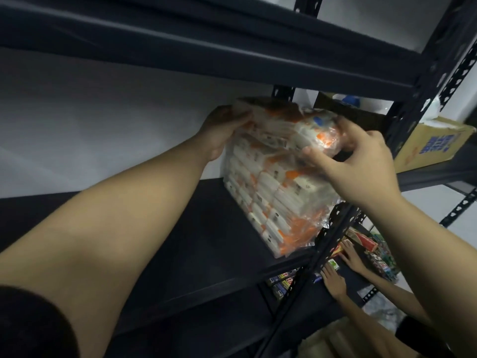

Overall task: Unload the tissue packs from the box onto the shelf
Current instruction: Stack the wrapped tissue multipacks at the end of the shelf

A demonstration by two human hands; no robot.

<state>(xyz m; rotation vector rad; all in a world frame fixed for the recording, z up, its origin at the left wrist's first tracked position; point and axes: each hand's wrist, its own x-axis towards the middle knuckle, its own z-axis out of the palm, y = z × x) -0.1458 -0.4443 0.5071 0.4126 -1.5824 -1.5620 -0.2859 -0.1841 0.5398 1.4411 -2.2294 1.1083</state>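
Two bare forearms reach up and away from the camera, a dark sleeve at the left elbow. The right hand [361,161] curls over the near upper corner of the top tissue pack [291,130], thumb and fingers pinching its clear wrap. The left hand [224,130] lies against the far left side of the same pack, fingers bent round its upper edge, so both hands are clamped on it from opposite sides. That pack sits tilted on a stack of tissue packs [271,202], white and orange bundles in clear plastic, piled several high. The stack stands on the dark shelf [180,241] at its right end, close to the perforated metal upright [333,228] of the rack, with some loose wrap hanging past the shelf's front edge. Below and to the right, a second person's two hands [343,267] rest on a lower shelf among small colourful boxes [376,254]; their fingers lie fairly flat, and what they touch is too small to tell. Behind the stack a pale wall [103,125] runs along the back of the shelf. Above, the underside of the next dark shelf beam [206,52] crosses the view. Further right, on the neighbouring rack, stands an open cardboard box [433,148] with blue print on its side, and behind the top pack a brown carton [353,112] holds something blue and white that is too blurred to make out.
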